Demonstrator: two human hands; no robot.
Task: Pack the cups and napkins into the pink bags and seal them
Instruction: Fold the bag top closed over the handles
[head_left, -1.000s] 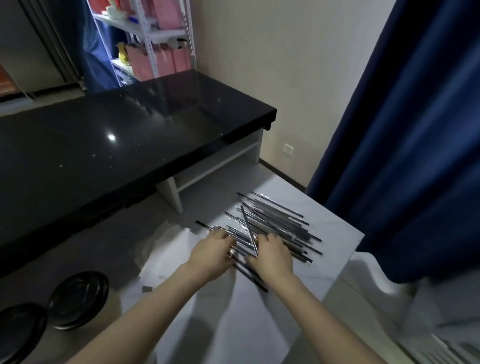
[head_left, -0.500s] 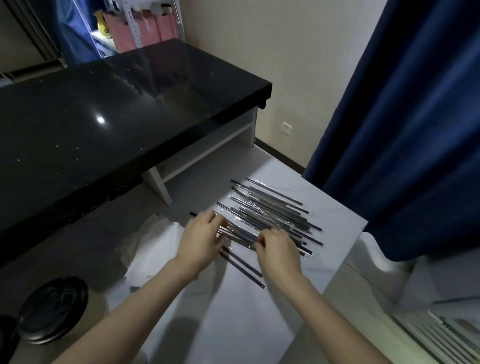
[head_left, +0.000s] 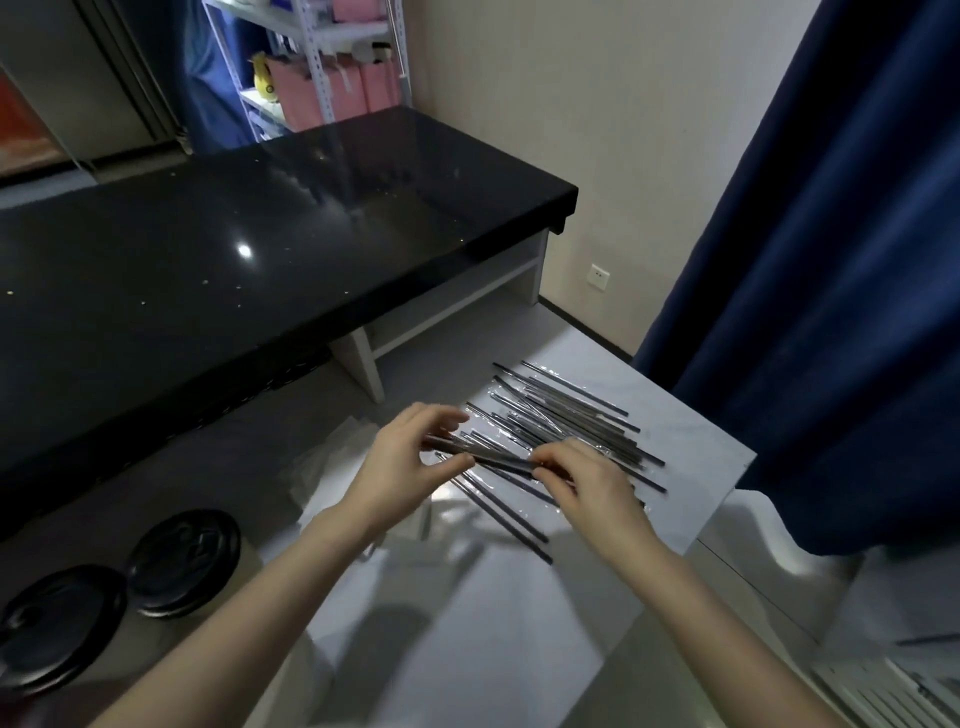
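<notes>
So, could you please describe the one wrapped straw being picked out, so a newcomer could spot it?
Find the white table beside the blue curtain, with its heap of wrapped straws. At the heap's near edge, one straw is pinched between the left hand and right hand; the others lie untouched.

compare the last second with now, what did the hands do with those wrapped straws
Both hands were pressed flat on the pile of dark straws in clear wrappers. Now the left hand and right hand have risen slightly and pinch a small bundle of straws between them, one end in each grip. The pile on the white tabletop and the two black-lidded cups lie as before.
</notes>
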